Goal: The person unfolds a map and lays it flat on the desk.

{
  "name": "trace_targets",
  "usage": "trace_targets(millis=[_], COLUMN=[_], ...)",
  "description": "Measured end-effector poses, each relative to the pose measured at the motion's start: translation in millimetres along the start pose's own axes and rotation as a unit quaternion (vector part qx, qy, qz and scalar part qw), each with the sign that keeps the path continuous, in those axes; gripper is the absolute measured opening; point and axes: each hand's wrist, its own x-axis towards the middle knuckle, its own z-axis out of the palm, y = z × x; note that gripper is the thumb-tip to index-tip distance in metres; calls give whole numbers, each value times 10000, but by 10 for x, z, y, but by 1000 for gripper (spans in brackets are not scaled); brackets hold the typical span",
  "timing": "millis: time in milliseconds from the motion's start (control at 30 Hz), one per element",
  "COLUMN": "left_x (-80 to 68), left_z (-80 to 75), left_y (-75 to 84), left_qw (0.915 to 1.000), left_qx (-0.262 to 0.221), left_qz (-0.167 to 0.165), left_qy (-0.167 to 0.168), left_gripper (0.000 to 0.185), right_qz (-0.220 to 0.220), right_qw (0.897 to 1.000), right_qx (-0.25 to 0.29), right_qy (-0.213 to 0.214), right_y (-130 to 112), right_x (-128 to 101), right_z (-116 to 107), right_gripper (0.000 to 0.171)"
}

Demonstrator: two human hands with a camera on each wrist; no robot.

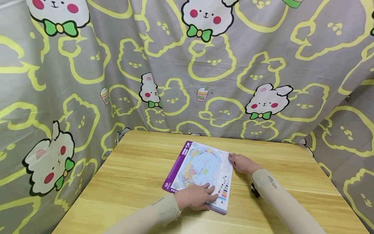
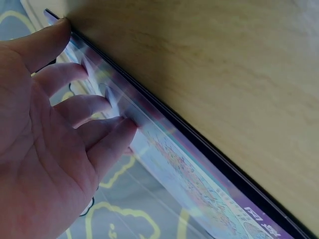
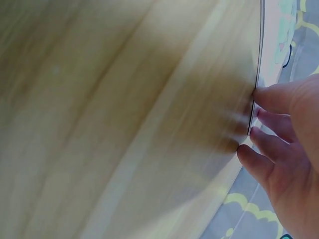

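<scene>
The left hand (image 1: 195, 197) lays spread fingers on the map board (image 1: 201, 162) at six o'clock; the right hand (image 1: 243, 163) touches its two-o'clock corner, fingers unclenched; uneven pressure could skew it.

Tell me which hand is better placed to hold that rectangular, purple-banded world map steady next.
Probably the left hand: it lies spread over the near edge of the rectangular, purple-banded world map, while the right hand only touches its far-right corner.
</scene>
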Motion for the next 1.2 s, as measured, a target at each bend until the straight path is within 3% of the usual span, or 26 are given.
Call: trace_targets(millis=[467, 1200], left_x=[86, 139], left_z=[12, -7], left_y=[84, 130], left_qw=[9998, 9987], left_qx=[168, 413], left_qz=[-11, 160], left_qy=[-64, 232], left_gripper=[57, 51], right_qz=[263, 326], right_qw=[9994, 9993], right_qx=[115, 45], right_qy=[-174, -155], right_y=[42, 112], right_x=[18, 116], right_z=[-8, 22], right_gripper=[33, 29])
